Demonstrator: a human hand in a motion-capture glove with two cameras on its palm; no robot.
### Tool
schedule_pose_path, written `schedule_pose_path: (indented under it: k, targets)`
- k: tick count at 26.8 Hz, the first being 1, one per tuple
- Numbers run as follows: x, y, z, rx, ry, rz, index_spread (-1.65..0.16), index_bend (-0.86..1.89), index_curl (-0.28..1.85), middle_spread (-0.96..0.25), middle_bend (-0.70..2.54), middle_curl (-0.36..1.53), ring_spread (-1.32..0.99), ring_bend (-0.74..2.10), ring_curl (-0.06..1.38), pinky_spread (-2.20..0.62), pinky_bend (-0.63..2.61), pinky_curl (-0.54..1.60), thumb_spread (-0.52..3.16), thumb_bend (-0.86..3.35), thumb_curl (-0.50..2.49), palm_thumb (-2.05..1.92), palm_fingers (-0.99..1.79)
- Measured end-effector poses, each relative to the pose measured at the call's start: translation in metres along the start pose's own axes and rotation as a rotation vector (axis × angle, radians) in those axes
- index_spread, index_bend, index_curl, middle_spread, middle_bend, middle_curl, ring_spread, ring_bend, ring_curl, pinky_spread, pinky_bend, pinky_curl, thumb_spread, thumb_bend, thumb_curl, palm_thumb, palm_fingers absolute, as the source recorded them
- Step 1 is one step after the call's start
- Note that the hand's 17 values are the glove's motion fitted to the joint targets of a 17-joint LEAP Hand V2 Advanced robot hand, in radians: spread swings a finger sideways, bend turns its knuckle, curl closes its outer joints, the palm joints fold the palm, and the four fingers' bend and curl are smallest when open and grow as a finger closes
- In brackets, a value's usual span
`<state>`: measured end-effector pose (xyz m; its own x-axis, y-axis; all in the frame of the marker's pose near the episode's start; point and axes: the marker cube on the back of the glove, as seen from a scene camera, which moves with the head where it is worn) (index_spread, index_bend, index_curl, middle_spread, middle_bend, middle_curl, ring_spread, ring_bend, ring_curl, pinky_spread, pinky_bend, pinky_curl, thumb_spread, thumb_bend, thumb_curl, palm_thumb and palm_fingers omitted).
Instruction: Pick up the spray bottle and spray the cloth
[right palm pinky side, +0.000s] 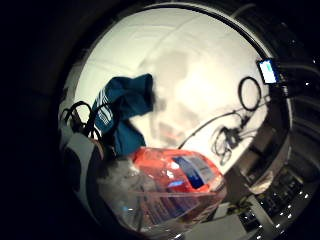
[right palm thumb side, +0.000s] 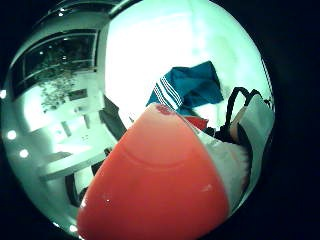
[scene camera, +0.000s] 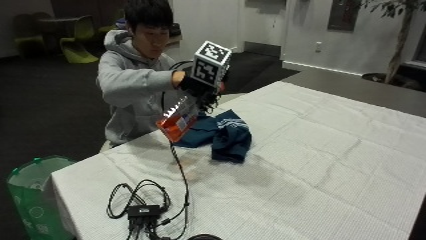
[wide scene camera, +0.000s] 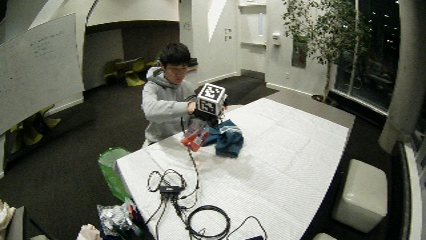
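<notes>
Just one spray bottle (scene camera: 177, 119), one cloth (scene camera: 223, 135).

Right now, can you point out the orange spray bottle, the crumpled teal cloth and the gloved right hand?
orange spray bottle (scene camera: 177, 121): outside view, on its labelled body.
crumpled teal cloth (scene camera: 229, 137): outside view, on its bunched middle, lying on the table.
gloved right hand (scene camera: 196, 88): outside view, on the glove's back, gripping the bottle's top.

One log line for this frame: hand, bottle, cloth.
right hand: grips bottle | orange-and-clear plastic spray bottle: lifted, tilted above table | crumpled teal cloth: lying on white tablecloth, beside bottle
</notes>
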<state>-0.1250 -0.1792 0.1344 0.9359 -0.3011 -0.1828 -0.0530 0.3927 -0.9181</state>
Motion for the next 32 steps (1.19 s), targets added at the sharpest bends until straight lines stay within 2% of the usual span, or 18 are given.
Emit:
schedule_pose_path:
  k: [6, 13, 17, 27, 32]
  targets:
    - [-0.024, 0.013, -0.007, -0.112, 0.241, 0.075, -0.17, 0.46, 0.51, -0.12, 0.6, 0.49, -0.2, 0.65, 0.44, -0.24, 0.36, 0.37, 0.3, -0.03, 0.65, 0.97, 1.41]
    - [-0.043, -0.004, 0.063, -0.273, 0.323, 0.085, -0.17, 0.46, 0.52, -0.12, 0.61, 0.5, -0.2, 0.65, 0.44, -0.24, 0.37, 0.38, 0.29, -0.03, 0.67, 0.96, 1.41]
    - [-0.048, -0.009, 0.082, -0.309, 0.349, 0.086, -0.17, 0.45, 0.52, -0.12, 0.61, 0.5, -0.2, 0.65, 0.45, -0.24, 0.37, 0.37, 0.29, -0.03, 0.69, 0.96, 1.4]
    - [-0.062, -0.004, 0.051, -0.212, 0.387, 0.124, -0.17, 0.45, 0.52, -0.12, 0.61, 0.5, -0.2, 0.65, 0.45, -0.24, 0.38, 0.37, 0.29, -0.04, 0.71, 0.95, 1.4]
    - [-0.068, -0.004, 0.05, -0.215, 0.398, 0.111, -0.17, 0.45, 0.52, -0.12, 0.61, 0.5, -0.2, 0.65, 0.45, -0.24, 0.38, 0.38, 0.29, -0.04, 0.72, 0.95, 1.4]
